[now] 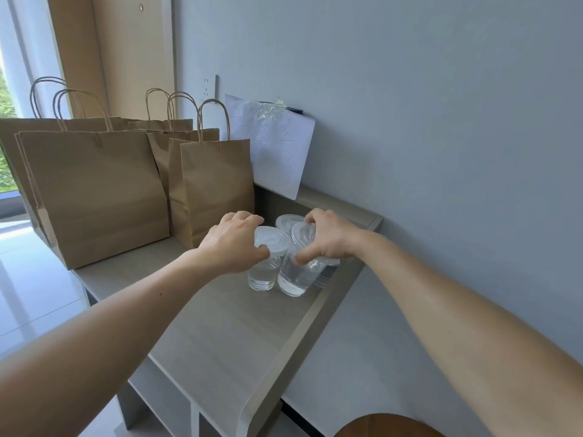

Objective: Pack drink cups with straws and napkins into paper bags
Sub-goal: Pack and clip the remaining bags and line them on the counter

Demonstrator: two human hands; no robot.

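Early stage, nothing visibly packed yet. Left hand [233, 244] comes down from above, fingers curled over the lid of the left cup [264, 275], gripping its rim; that cup stands upright on the counter [220, 342]. Right hand [329, 238] has fingers and thumb wrapped round the top of the tilted cup [295, 275], which leans toward the left one, the two touching or nearly so; can't tell if its base is off the counter. Back cup [288, 220] stands just behind them, untouched, only its lid showing. Looks like a fourth cup [326, 272] under the right wrist, mostly hidden. All are clear, lidded, with clear liquid in them. Bags wait to the left: big bag [94, 200] nearest the edge, small bag [214, 190] just beside the cups, more behind both, all upright with handles up. Can't see into any of them, so whether any is already filled is unknown. No straws or napkins in view anywhere. A paper sign [277, 146] leans on the wall behind the cups. My read: this is the first pick-up, both hands taking a cup each, probably for the small bag. Still left: all the cups into bags, then straws and napkins, wherever those are kept.
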